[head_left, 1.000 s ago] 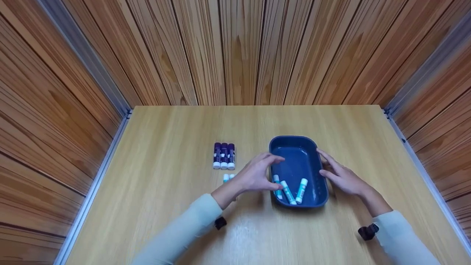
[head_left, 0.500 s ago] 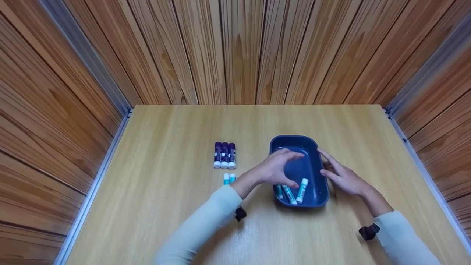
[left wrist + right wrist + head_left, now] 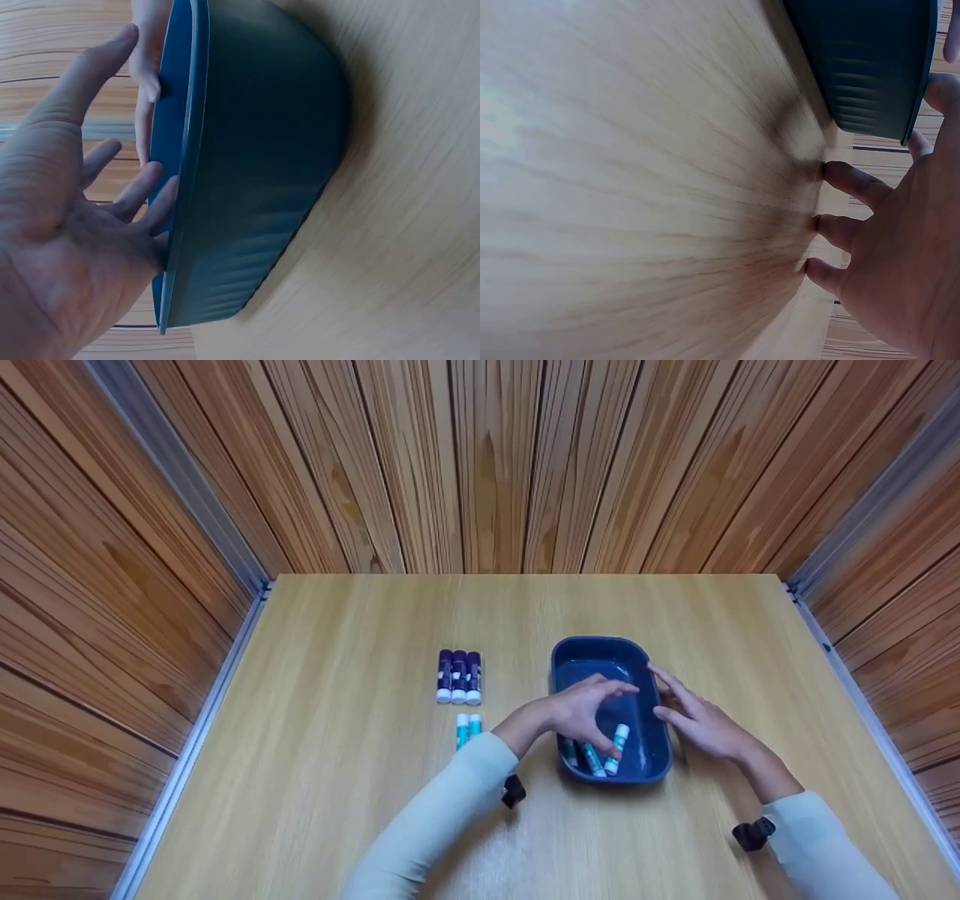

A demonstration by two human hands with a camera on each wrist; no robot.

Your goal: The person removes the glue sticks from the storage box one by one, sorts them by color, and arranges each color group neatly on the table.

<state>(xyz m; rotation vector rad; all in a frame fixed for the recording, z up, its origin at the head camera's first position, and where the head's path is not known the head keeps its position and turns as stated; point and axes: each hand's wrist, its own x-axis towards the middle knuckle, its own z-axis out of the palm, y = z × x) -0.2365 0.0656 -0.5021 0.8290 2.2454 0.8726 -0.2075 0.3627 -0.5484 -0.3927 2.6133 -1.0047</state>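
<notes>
A dark blue rectangular bin [image 3: 661, 761] stands on the table, with teal-and-white glue sticks [image 3: 616, 750] lying in its near end. Over the bin hovers my left hand [image 3: 579, 711], thumb and fingers spread with nothing between them; it partly covers two of the sticks. In the left wrist view that hand [image 3: 82, 247] reaches over the bin's rim [image 3: 196, 112]. My right hand [image 3: 705, 726] rests at the bin's right side, thumb and index at the wall. Its other fingertips touch the table in the right wrist view, beside the bin [image 3: 870, 67].
Three purple glue sticks [image 3: 459, 676] with white ends lie side by side left of the bin. Nearer are two teal-and-white sticks [image 3: 463, 729], partly hidden by the left sleeve [image 3: 442, 810]. Wood-plank walls [image 3: 487, 472] enclose the table's [image 3: 322, 697] back and sides.
My left hand has moved right, from the bin's left edge to over its middle, fingers still spread. The right hand, bin and glue sticks have stayed in place.
</notes>
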